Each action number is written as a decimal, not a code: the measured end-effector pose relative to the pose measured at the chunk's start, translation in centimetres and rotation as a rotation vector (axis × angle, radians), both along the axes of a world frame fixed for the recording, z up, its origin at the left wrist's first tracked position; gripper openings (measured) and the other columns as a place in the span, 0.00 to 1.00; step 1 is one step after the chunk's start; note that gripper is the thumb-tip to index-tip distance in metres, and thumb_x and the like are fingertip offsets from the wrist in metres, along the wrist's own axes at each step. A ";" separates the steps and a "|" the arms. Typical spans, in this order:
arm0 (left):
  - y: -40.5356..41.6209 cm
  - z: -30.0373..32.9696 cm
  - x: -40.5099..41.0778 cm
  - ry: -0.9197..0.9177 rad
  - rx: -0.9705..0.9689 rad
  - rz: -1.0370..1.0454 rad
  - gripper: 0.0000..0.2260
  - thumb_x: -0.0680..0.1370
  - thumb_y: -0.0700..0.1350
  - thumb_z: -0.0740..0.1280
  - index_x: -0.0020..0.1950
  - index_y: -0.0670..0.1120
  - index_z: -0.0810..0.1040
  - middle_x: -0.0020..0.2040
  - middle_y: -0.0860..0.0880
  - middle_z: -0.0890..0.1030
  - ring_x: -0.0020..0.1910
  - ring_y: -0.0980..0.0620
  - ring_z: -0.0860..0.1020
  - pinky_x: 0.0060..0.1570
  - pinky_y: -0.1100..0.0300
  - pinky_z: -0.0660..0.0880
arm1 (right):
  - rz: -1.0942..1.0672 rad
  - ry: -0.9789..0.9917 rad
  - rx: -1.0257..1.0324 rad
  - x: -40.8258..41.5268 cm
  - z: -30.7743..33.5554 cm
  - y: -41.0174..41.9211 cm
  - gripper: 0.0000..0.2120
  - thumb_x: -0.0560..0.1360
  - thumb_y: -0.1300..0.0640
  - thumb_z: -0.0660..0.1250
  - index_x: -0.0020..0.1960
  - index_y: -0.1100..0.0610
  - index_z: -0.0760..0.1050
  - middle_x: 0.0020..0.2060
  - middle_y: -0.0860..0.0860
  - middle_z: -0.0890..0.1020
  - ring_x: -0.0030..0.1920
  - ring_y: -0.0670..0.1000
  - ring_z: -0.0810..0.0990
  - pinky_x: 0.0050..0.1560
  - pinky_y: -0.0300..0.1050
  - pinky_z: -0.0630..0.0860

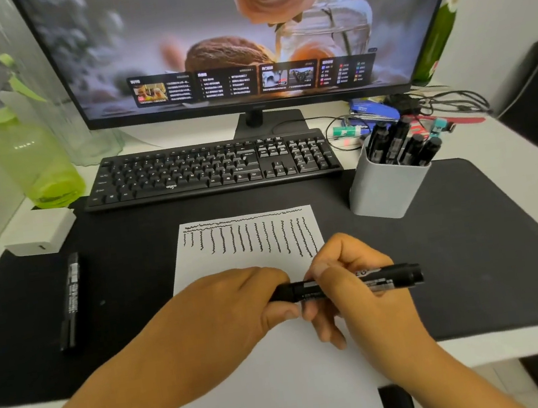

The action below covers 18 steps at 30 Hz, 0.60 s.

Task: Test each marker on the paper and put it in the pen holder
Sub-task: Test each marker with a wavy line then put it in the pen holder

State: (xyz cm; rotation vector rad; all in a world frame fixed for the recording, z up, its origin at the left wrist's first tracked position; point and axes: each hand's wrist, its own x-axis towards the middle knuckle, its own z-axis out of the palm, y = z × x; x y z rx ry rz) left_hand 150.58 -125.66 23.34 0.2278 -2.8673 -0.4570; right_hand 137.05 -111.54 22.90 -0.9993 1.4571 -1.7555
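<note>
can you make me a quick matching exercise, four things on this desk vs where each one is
Things:
1. marker
2. spare marker
3. pen holder
4. spray bottle

Places:
A. lying alone on the mat's left side
B. left of the keyboard
C. held in both hands over the paper
D. right of the keyboard, holding markers

Pairs: 1-C, 2-A, 3-D, 4-B

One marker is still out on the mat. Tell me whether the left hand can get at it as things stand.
Probably yes, but not yet: the left hand and right hand both grip another marker. The loose marker lies alone on the mat to the left, nothing between.
</note>
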 end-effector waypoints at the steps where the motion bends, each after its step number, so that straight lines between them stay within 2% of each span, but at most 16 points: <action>1: 0.0 -0.3 0.2 -0.015 0.076 0.016 0.21 0.75 0.70 0.36 0.53 0.64 0.62 0.41 0.63 0.72 0.43 0.63 0.73 0.33 0.72 0.69 | 0.008 -0.001 0.001 0.0 0.0 0.1 0.08 0.73 0.51 0.64 0.36 0.51 0.76 0.27 0.56 0.82 0.21 0.50 0.76 0.21 0.39 0.71; 3: 0.3 -0.9 0.3 -0.020 0.110 -0.001 0.19 0.73 0.69 0.35 0.51 0.65 0.60 0.42 0.65 0.69 0.48 0.64 0.70 0.36 0.73 0.68 | -0.006 -0.013 0.001 0.2 0.0 0.1 0.09 0.73 0.51 0.65 0.34 0.50 0.74 0.27 0.56 0.82 0.19 0.49 0.75 0.20 0.39 0.70; 6: 0.9 -0.4 0.2 -0.128 0.096 -0.005 0.20 0.68 0.68 0.33 0.45 0.63 0.59 0.38 0.62 0.68 0.41 0.62 0.71 0.34 0.70 0.67 | -0.064 -0.078 0.014 0.5 -0.5 0.3 0.12 0.72 0.49 0.66 0.31 0.50 0.72 0.24 0.55 0.80 0.17 0.48 0.71 0.19 0.35 0.67; 10: 1.2 1.2 -0.2 -0.278 0.368 -0.012 0.21 0.69 0.69 0.40 0.42 0.57 0.64 0.35 0.56 0.69 0.38 0.62 0.70 0.37 0.68 0.67 | -0.015 -0.044 -0.059 0.3 -0.8 0.5 0.12 0.74 0.52 0.66 0.33 0.52 0.72 0.24 0.53 0.80 0.17 0.46 0.71 0.20 0.34 0.67; 12: 1.8 2.0 -0.7 -0.288 0.408 -0.009 0.19 0.71 0.67 0.42 0.41 0.56 0.65 0.35 0.54 0.69 0.38 0.61 0.69 0.39 0.65 0.68 | -0.014 0.014 -0.078 -0.2 -0.7 0.6 0.12 0.75 0.53 0.66 0.33 0.51 0.72 0.24 0.52 0.80 0.17 0.45 0.72 0.20 0.33 0.68; 15: 2.3 2.1 -1.3 -0.274 0.325 0.012 0.20 0.73 0.67 0.43 0.49 0.58 0.67 0.41 0.56 0.73 0.42 0.59 0.71 0.41 0.61 0.71 | -0.019 0.147 -0.032 -1.4 0.1 0.5 0.11 0.74 0.52 0.67 0.32 0.46 0.73 0.23 0.52 0.79 0.19 0.44 0.73 0.21 0.34 0.69; 17: 1.2 2.3 -0.5 -0.209 0.240 0.065 0.20 0.73 0.71 0.43 0.57 0.65 0.64 0.49 0.62 0.75 0.46 0.65 0.72 0.39 0.63 0.71 | -0.060 0.231 -0.039 -2.9 1.5 1.0 0.11 0.72 0.52 0.68 0.31 0.49 0.73 0.22 0.49 0.76 0.21 0.44 0.71 0.24 0.34 0.68; 18: 0.1 2.4 0.2 -0.142 0.214 0.121 0.20 0.73 0.73 0.44 0.56 0.67 0.65 0.51 0.65 0.76 0.46 0.67 0.73 0.39 0.64 0.71 | -0.144 0.248 -0.090 -3.9 2.5 1.5 0.12 0.71 0.54 0.67 0.30 0.50 0.72 0.21 0.46 0.73 0.21 0.45 0.69 0.25 0.34 0.67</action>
